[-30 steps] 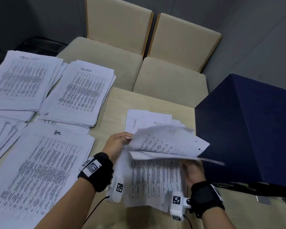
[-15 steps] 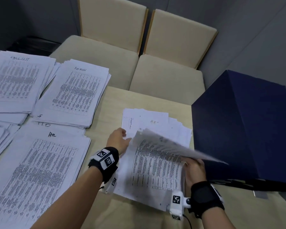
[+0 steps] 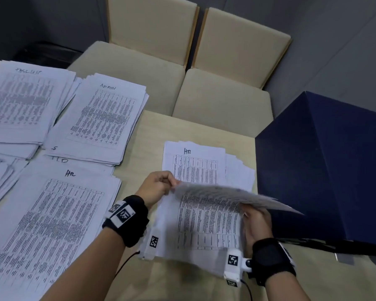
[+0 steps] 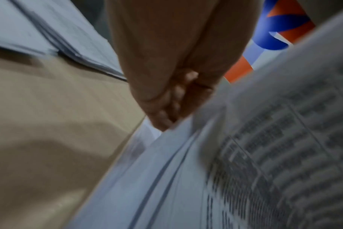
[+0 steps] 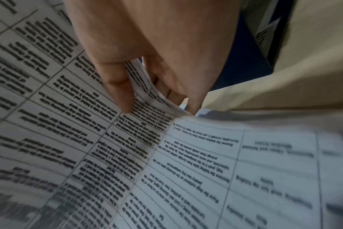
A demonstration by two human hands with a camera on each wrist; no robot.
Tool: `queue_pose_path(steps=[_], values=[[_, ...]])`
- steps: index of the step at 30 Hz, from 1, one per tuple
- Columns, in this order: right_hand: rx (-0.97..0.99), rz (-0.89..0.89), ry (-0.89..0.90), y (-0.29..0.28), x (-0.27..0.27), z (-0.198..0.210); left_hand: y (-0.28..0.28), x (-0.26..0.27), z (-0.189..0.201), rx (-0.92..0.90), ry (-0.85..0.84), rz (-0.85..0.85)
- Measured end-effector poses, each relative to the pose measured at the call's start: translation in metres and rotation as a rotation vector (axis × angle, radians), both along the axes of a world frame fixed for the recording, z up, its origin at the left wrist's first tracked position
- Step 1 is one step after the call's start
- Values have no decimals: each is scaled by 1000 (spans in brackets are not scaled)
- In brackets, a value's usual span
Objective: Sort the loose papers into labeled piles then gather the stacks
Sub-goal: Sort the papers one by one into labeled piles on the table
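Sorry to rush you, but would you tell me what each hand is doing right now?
Left hand: pinches the corner of the lifted sheet.
Right hand: grips the right edge of the paper bundle, thumb on top.

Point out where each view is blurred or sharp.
Head: piles sharp, handwritten labels legible; the lifted sheet smears. Left wrist: blurred throughout, left hand and print soft. Right wrist: print near the right hand fairly crisp, blurring toward the lower edges.

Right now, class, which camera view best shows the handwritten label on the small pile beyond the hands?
The head view: the label sits unobstructed atop the small pile, reading roughly "HR". The left wrist view shows only blurred paper edges, no label. The right wrist view shows printed tables close up, no handwriting.
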State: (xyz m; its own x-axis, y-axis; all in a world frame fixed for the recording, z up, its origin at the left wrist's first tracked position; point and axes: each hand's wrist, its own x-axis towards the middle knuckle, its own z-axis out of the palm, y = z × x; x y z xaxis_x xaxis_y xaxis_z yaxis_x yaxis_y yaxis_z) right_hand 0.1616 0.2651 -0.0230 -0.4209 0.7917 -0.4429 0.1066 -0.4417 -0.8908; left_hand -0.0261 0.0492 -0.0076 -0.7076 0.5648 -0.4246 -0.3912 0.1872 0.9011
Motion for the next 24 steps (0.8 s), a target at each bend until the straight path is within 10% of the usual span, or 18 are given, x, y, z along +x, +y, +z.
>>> queue_pose_path(steps=[5,18,24], values=[[49,14,-29,-1,-4,-8,-6,-10,-32,-604,345,218],[-187,227,-117,7,-11,10,-22,-19,-13,-995,787,-324],[-217,439,-301,22,-37,12,-30,-15,-2,-377,628,-159]])
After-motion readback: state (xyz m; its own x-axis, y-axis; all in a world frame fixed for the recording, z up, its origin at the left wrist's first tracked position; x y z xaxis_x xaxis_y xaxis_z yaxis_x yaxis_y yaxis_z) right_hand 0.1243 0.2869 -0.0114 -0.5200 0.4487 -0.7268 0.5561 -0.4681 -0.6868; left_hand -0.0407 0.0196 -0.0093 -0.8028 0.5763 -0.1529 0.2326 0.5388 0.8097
